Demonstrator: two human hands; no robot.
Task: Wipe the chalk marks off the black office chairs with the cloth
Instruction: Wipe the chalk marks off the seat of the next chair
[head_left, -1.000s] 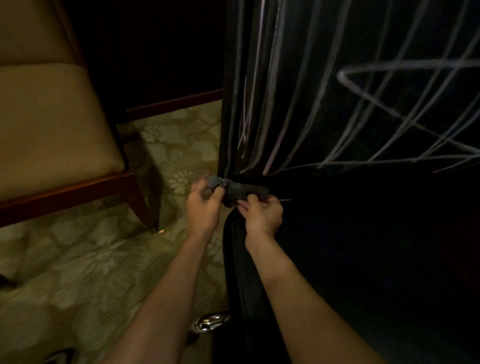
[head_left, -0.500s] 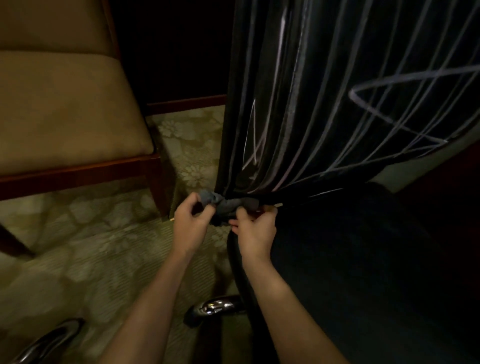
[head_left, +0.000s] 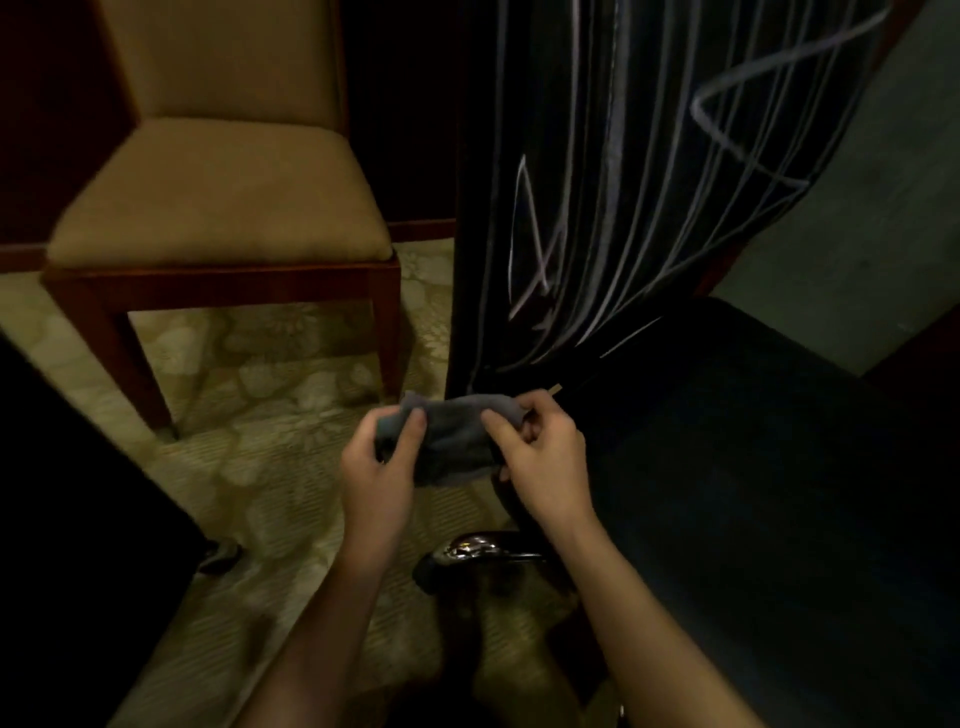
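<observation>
Head view: left hand (head_left: 379, 467) and right hand (head_left: 545, 462) both pinch a small grey cloth (head_left: 452, 441), fingers closed on its ends. Soft, light and limp, it likely wipes the white chalk marks (head_left: 613, 208) on the black office chair (head_left: 753, 493) best bunched in one palm.

I log a tan upholstered chair (head_left: 218, 208) with dark wood legs, upper left, standing on pale floral-patterned carpet (head_left: 270, 467); I note a grey-green wall (head_left: 893, 218) at right

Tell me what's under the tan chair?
Under the tan chair only flowery carpet shows between its wooden legs. The back legs are hidden in shadow.
</observation>
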